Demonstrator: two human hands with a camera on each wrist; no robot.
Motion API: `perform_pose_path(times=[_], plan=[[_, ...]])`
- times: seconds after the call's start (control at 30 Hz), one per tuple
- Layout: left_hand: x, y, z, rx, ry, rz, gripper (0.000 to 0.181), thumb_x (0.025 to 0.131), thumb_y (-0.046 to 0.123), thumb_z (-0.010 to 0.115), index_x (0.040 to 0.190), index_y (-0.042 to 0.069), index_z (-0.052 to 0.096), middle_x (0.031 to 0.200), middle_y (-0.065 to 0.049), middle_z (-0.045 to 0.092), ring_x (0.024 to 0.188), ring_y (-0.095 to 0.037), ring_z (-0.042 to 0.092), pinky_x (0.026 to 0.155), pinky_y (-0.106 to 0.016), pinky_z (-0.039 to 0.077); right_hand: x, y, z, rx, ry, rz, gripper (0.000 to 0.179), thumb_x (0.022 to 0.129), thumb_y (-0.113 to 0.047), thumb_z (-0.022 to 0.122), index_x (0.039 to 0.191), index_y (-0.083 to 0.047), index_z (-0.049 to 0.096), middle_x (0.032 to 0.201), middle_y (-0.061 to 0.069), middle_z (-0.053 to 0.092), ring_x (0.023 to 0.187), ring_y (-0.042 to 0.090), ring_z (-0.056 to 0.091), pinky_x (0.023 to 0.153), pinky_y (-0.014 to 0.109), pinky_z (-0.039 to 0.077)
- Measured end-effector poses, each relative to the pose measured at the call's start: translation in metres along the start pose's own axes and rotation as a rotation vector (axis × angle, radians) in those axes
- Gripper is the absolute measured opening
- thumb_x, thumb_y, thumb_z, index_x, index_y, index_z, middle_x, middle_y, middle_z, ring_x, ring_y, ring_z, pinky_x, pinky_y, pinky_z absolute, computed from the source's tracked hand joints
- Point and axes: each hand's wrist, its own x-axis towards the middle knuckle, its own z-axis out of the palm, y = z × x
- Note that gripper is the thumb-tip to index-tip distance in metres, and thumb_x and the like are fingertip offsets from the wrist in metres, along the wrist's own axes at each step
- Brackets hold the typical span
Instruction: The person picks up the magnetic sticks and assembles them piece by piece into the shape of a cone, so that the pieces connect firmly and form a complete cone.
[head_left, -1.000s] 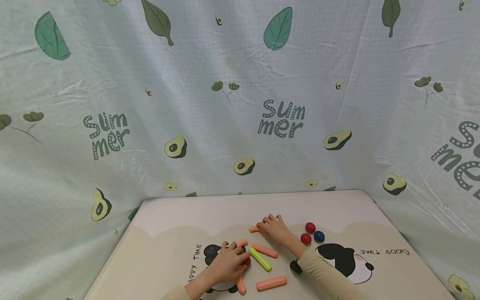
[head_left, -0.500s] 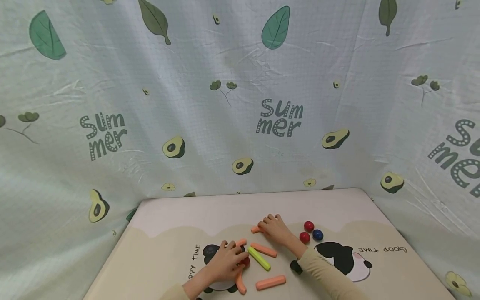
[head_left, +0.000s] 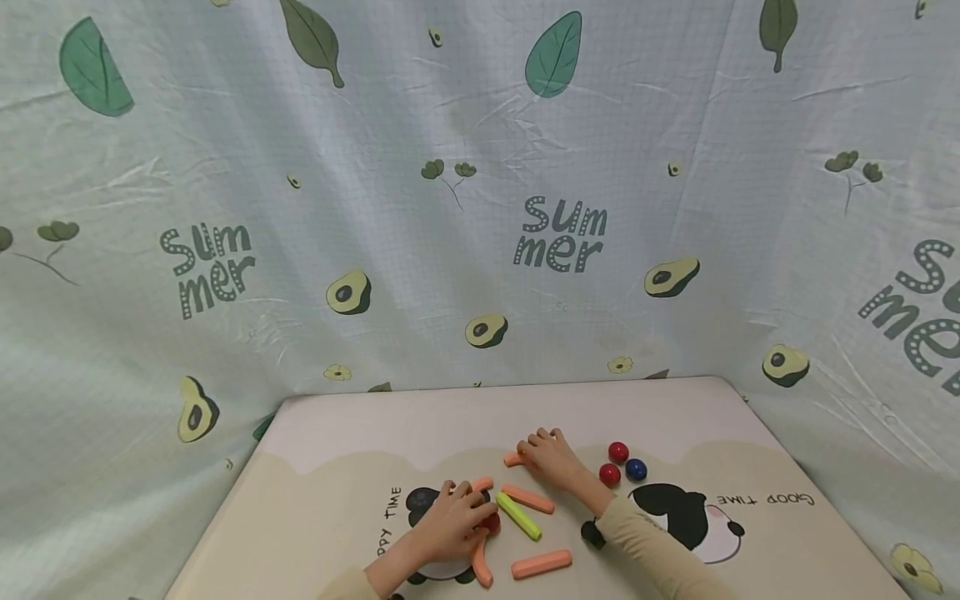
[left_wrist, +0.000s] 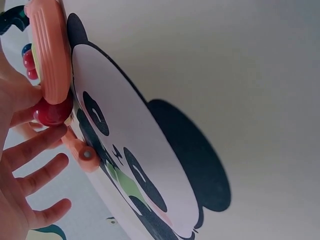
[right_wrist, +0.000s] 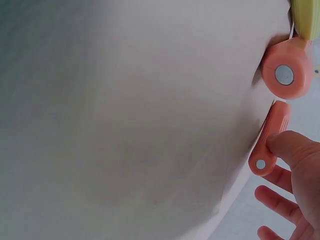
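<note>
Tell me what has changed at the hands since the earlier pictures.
The right hand and the orange stick it pinches have edged slightly to the right; nothing appears newly gripped or released. The left hand still holds the red ball, and the lime stick and blue ball lie as they were.

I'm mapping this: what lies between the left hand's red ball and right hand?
In the head view: a yellow stick, then an orange stick nearer the right hand.
</note>
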Motion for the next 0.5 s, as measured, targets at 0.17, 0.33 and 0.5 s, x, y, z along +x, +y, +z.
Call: perform_pose_path(times=[0.17,0.33,0.5], plan=[[0.0011,0.0009,0.0006,0.034,0.003,-0.005,0.032,0.082,0.03,0.058,0.113,0.02,0.059,0.088,0.007,0.055,0.078,-0.01,0.042,0.071,-0.032,0.033,-0.0018,-0.0009,-0.0027,0.004,0.016,0.001,0.014,0.084,-0.021,0.059,0.098,-0.019,0.061,0.089,-0.002,0.06,0.083,0.015,0.048,0.074,0.036,0.037],[0.0027,0.0027,0.002,0.061,-0.049,-0.043,0.033,0.083,0.038,0.057,0.109,0.019,0.06,0.089,0.008,0.054,0.081,-0.01,0.043,0.073,-0.034,0.034,-0.0047,-0.0039,-0.0054,0.001,0.018,0.009,0.016,0.082,-0.021,0.062,0.097,-0.018,0.062,0.089,-0.003,0.059,0.084,0.014,0.047,0.074,0.036,0.037],[0.0044,0.0035,0.0034,0.083,-0.071,-0.073,0.032,0.082,0.041,0.057,0.106,0.02,0.06,0.089,0.007,0.053,0.082,-0.011,0.044,0.075,-0.037,0.036,-0.0064,-0.0062,-0.0068,-0.021,0.039,-0.009,0.015,0.08,-0.021,0.063,0.095,-0.019,0.062,0.085,-0.004,0.057,0.082,0.014,0.046,0.074,0.035,0.037]])
